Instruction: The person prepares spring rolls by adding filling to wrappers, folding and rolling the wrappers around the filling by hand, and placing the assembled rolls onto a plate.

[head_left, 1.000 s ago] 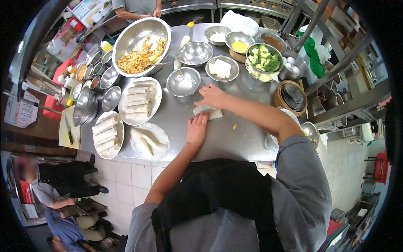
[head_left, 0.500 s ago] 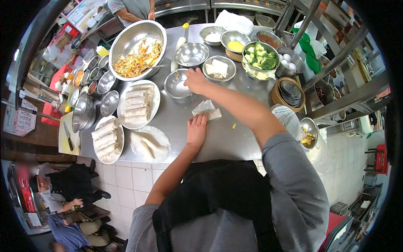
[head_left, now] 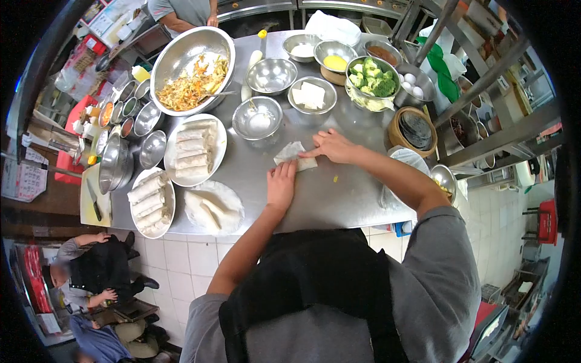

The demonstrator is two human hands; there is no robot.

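- The black apron [head_left: 308, 272] is pressing up near the close edge of the steel table [head_left: 351, 206].
- The left hand [head_left: 281, 183] is lying palm down, fingertips resting on the wrapper's near edge and covering part of it; whether they are pinching the sheet, I cannot tell.
- The wrapper [head_left: 289, 151], pale and partly folded, is lying on the bare steel ahead of the body, between the two hands.
- The right hand [head_left: 331, 147] is staying loose, clenching nothing; one digit is touching the wrapper's right side while other fingers are spreading above the steel.
- A yellow scrap [head_left: 336, 179] is lying below the right wrist.
- Leftward, a round white sheet [head_left: 235, 204] is bearing folded pieces near the table edge.
- Beside it, two white plates [head_left: 221, 140] are holding rows of pale rolls [head_left: 195, 151]; further left, a knife [head_left: 94, 199] is resting on a cutting board [head_left: 89, 215].
- The right forearm is crossing in front of a plastic-covered round container [head_left: 411, 158], near a bamboo steamer [head_left: 396, 144].
- Just beyond the wrapper, a metal bowl [head_left: 257, 118] is blocking the way forward, with white slices [head_left: 310, 95] sitting in another bowl to its right.
- Farther back, a big bowl of shredded filling [head_left: 200, 78], broccoli [head_left: 378, 81] and eggs [head_left: 411, 85] are crowding the table.
- At the far side, another person [head_left: 184, 9] is standing.
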